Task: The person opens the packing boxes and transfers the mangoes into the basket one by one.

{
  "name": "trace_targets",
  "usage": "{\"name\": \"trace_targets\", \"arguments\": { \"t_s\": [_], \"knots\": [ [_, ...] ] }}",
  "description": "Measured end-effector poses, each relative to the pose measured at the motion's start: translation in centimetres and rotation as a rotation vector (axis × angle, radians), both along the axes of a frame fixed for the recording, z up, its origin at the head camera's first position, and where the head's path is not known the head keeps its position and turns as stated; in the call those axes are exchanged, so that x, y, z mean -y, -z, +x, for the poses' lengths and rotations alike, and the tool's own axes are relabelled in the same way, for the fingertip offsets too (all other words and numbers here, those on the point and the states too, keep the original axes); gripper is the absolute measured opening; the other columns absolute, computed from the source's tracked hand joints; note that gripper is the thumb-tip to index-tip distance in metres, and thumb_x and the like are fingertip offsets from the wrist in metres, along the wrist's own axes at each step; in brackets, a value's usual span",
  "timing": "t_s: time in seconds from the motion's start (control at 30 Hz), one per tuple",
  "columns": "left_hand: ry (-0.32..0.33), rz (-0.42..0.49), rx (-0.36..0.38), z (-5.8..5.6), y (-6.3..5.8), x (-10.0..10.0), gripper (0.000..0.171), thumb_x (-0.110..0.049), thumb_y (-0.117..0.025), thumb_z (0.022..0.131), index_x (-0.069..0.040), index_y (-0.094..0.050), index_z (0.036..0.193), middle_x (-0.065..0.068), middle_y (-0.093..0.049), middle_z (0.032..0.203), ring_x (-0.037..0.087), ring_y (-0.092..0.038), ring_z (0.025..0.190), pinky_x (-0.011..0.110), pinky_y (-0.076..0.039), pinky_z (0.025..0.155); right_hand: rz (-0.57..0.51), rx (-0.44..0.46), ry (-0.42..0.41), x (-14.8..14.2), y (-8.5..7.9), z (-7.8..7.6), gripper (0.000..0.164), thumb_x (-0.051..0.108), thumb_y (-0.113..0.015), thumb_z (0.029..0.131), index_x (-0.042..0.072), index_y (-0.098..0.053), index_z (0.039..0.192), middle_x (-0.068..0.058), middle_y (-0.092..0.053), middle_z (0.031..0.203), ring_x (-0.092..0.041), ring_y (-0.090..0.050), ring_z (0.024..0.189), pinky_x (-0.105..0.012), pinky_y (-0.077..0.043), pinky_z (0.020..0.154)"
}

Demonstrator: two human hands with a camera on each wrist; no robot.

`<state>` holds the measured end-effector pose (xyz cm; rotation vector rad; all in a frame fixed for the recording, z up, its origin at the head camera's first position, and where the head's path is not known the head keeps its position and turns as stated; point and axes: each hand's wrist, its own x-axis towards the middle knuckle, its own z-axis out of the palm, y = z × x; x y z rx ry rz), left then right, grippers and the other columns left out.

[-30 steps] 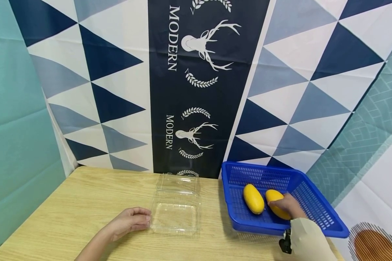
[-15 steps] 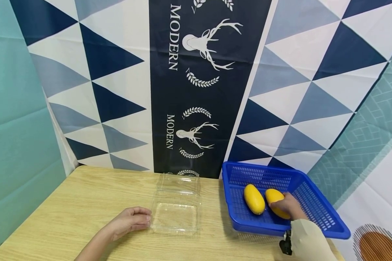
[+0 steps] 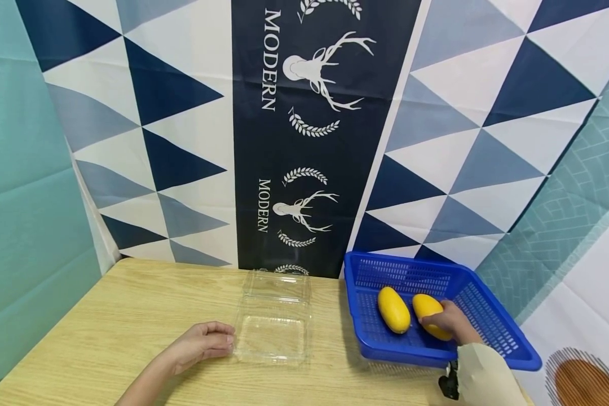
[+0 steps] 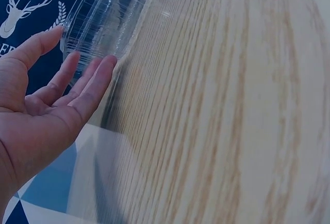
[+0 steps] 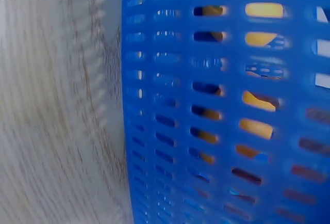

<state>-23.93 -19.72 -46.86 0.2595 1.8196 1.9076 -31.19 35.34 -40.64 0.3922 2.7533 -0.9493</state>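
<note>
A clear plastic clamshell box (image 3: 274,338) lies unfolded on the table, its lid toward the wall. My left hand (image 3: 203,347) rests beside it on the left with loosely extended fingers, the tips right at the box's edge. In the left wrist view, the left hand (image 4: 56,95) shows its fingertips close to the ribbed plastic wall. Inside the blue basket (image 3: 357,316) lie two smooth yellow oblong fruits. My right hand (image 3: 449,321) grips the right-hand yellow fruit (image 3: 426,305) from its right side. The other yellow fruit (image 3: 393,310) lies just left of it.
The basket's slotted wall (image 5: 227,84) fills much of the right wrist view, with yellow showing through the slots. A wood-grain table (image 3: 147,304) bears everything and meets a patterned wall cloth (image 3: 294,141) at its back edge.
The right hand and its sleeve have shifted very slightly to the right, still holding the yellow fruit. The left hand, the box and the basket have stayed in place.
</note>
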Motion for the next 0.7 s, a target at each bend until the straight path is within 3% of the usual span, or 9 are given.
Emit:
{"name": "trace_targets", "arguments": {
  "t_s": [0.33,0.7],
  "knots": [
    [-0.005,-0.007,-0.009,-0.4,0.5,-0.1,0.058,-0.022,-0.059,0.092,0.017,-0.037,0.129,0.018,-0.054,0.12,0.019,-0.061,0.103,0.035,-0.051,0.093,0.047,-0.022,-0.003,0.3,-0.9,0.4,0.099,0.041,-0.067,0.082,-0.017,-0.012,0.14,-0.044,-0.015,0.137,-0.059,-0.025,0.123,-0.064,-0.03,0.102],
    [-0.065,-0.023,-0.011,-0.3,-0.1,0.1,0.059,-0.024,-0.059,0.092,0.018,-0.037,0.128,0.019,-0.057,0.117,0.022,-0.063,0.101,0.037,-0.052,0.092,0.156,-0.163,0.002,1.9,-2.7,0.3,0.086,0.041,-0.057,0.088,-0.016,-0.018,0.14,-0.044,-0.023,0.136,-0.058,-0.03,0.121,-0.063,-0.036,0.097]
  ]
}}
